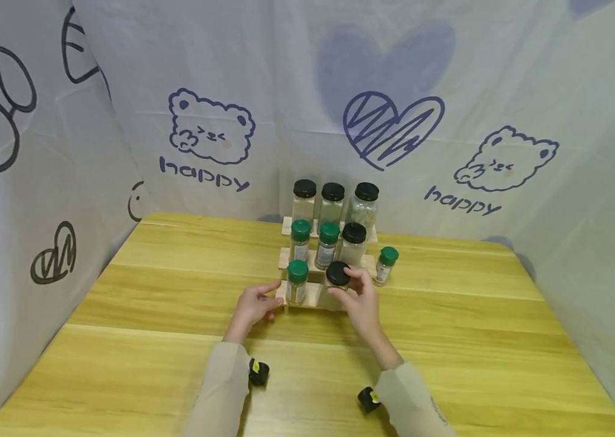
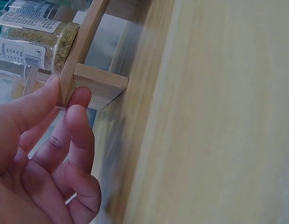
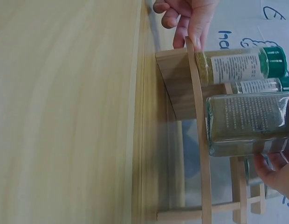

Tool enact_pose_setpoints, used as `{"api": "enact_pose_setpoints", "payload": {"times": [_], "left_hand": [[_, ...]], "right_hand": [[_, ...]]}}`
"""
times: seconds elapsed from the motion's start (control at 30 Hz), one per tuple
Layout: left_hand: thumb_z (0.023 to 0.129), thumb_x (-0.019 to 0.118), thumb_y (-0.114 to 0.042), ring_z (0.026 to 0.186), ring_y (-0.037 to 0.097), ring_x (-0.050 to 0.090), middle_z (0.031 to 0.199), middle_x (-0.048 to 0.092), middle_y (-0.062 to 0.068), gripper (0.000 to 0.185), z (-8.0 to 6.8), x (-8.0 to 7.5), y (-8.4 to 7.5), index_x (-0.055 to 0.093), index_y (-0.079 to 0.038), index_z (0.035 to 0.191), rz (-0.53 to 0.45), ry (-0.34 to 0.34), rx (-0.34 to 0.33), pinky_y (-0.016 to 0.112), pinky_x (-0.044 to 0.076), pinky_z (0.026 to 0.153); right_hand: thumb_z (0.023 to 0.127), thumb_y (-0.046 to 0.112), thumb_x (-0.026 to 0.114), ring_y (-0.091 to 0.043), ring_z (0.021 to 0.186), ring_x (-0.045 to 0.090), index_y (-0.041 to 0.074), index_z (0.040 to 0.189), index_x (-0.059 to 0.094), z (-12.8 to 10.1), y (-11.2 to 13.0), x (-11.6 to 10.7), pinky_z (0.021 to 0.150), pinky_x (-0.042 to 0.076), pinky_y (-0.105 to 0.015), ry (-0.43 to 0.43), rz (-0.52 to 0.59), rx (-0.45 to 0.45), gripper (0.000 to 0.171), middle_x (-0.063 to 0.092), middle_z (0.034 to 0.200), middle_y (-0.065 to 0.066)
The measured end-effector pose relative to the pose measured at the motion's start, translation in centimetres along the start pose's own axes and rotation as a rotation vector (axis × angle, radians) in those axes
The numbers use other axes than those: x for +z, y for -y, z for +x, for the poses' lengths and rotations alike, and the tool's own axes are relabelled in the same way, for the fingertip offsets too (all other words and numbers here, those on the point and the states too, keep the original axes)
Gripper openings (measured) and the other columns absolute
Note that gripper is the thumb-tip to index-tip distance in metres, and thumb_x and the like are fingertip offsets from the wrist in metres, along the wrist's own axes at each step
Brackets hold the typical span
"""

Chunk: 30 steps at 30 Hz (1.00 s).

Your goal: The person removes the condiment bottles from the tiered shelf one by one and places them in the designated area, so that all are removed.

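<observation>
A three-tier wooden spice rack (image 1: 314,295) stands on the table. My left hand (image 1: 253,306) pinches the left end of its lowest shelf; in the left wrist view the thumb lies on top and fingertips come from below. My right hand (image 1: 363,304) holds a square glass spice jar (image 3: 242,123) with a black lid between thumb and fingers, at the lowest shelf. In the right wrist view the jar's base is right at that shelf. Left of it on the same shelf stands a green-capped spice bottle (image 1: 297,283).
The middle shelf bears two green-capped bottles (image 1: 327,246) and a black-lidded jar (image 1: 353,243). Three black-lidded jars (image 1: 364,205) line the top shelf. Another green-capped bottle (image 1: 386,265) stands on the table (image 1: 466,315) right of the rack. A printed cloth (image 1: 285,121) hangs behind.
</observation>
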State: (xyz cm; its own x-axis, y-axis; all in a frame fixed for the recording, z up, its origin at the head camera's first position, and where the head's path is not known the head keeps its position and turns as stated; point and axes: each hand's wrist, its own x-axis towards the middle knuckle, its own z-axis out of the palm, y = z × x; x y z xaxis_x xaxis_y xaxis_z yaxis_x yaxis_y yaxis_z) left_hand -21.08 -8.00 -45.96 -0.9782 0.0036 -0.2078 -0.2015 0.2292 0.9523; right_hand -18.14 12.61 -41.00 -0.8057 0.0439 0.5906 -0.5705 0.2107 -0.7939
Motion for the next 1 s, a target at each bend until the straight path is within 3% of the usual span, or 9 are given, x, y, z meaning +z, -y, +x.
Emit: {"api": "enact_pose_setpoints", "payload": {"times": [0.27, 1.0], "left_hand": [[0.081, 0.064, -0.003, 0.043, 0.013, 0.050, 0.086, 0.066, 0.015, 0.042, 0.0, 0.0, 0.1, 0.055, -0.006, 0.122, -0.032, 0.014, -0.013, 0.024, 0.044, 0.046], [0.081, 0.064, -0.004, 0.045, 0.013, 0.051, 0.076, 0.065, 0.010, 0.042, -0.1, 0.1, 0.0, 0.055, -0.008, 0.122, 0.002, 0.001, -0.005, 0.022, 0.037, 0.045]], "right_hand": [[0.063, -0.019, 0.068, -0.010, 0.091, 0.051, -0.018, 0.095, 0.047, -0.1, -0.4, -1.4, 0.074, 0.045, -0.023, -0.018, 0.018, -0.016, 0.038, 0.050, 0.099, -0.031], [0.062, -0.026, 0.065, -0.005, 0.088, 0.053, -0.020, 0.098, 0.047, -0.1, -0.4, -6.2, 0.069, 0.043, -0.017, -0.047, -0.047, -0.034, 0.040, 0.051, 0.097, -0.032]]}}
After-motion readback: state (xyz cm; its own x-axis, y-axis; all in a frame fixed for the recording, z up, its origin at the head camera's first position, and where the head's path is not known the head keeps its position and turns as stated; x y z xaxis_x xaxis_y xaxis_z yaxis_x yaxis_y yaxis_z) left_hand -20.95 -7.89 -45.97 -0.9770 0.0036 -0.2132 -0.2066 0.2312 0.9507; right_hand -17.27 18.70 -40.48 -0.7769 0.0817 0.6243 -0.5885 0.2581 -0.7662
